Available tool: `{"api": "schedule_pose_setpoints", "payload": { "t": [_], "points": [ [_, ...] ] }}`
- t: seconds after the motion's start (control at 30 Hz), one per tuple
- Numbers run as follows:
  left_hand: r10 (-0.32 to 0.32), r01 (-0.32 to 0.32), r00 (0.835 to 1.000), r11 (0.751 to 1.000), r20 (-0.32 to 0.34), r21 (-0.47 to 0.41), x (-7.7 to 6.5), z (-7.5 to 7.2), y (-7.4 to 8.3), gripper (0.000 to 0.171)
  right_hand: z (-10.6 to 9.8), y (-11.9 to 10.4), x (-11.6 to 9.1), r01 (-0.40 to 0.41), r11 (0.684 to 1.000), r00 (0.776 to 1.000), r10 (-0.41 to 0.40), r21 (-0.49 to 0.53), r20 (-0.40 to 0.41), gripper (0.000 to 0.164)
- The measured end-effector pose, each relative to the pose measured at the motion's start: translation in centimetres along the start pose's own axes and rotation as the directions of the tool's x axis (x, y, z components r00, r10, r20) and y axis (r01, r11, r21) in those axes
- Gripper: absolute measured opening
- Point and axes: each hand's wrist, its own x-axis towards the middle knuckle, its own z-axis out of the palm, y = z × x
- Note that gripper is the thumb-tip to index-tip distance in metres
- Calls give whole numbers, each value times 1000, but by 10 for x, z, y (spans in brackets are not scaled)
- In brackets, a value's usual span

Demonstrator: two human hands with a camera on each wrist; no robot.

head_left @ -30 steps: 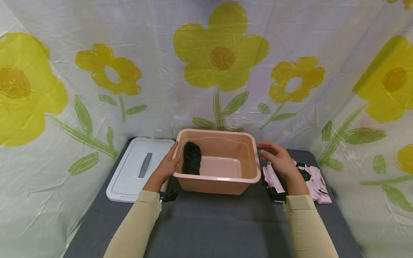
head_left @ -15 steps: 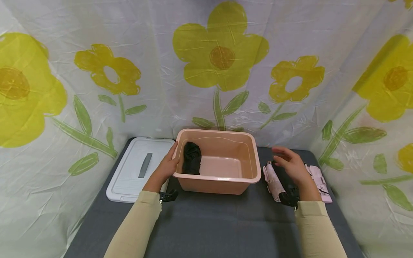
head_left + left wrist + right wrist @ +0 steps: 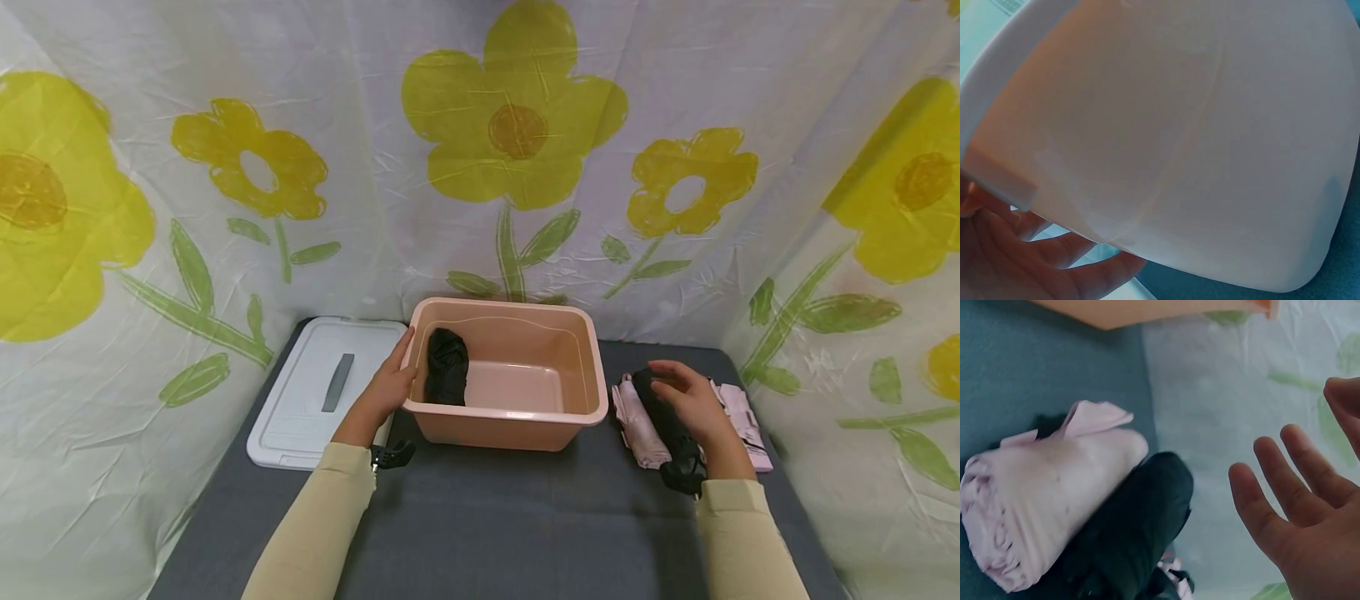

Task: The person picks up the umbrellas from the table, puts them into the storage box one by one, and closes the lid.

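Observation:
A peach plastic bin (image 3: 495, 433) stands mid-table with a black fabric bundle (image 3: 447, 375) inside at its left end. My left hand (image 3: 386, 387) touches the bin's left side just under the rim; in the left wrist view its fingers (image 3: 1100, 275) lie along the outer wall. To the right of the bin is a rolled pink fabric bundle (image 3: 642, 425), shaped like a folded umbrella. Beside it lies a black roll (image 3: 1141, 525). Over this roll my right hand (image 3: 697, 408) is held with fingers apart and slightly bent, holding nothing.
Left of the bin lies a white lid (image 3: 300, 400) with a grey handle. Another pink folded bundle (image 3: 742, 421) is partly hidden behind my right hand. A flower-printed curtain (image 3: 360, 208) hangs behind the dark table cloth (image 3: 495, 533).
My right hand has moved right from beside the bin's right rim to over the black roll, uncovering more of the pink bundle. My left hand and the bin have stayed put.

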Motion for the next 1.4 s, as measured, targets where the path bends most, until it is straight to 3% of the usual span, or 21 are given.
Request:
{"api": "schedule_pose_setpoints", "payload": {
  "t": [0.2, 0.5, 1.4],
  "points": [
    [2, -2, 1000, 1000, 3, 10, 0, 0, 0, 72, -2, 11, -3, -27, 999, 1000, 27, -47, 0, 44],
    [-1, 1, 1000, 1000, 11, 2, 1, -1, -3, 71, 0, 21, -3, -97, 974, 995, 96, -206, -12, 47],
    [-3, 3, 1000, 1000, -1, -15, 2, -2, -4, 73, 8, 45, 9, -25, 906, 997, 56, -422, 61, 46]
  ]
}}
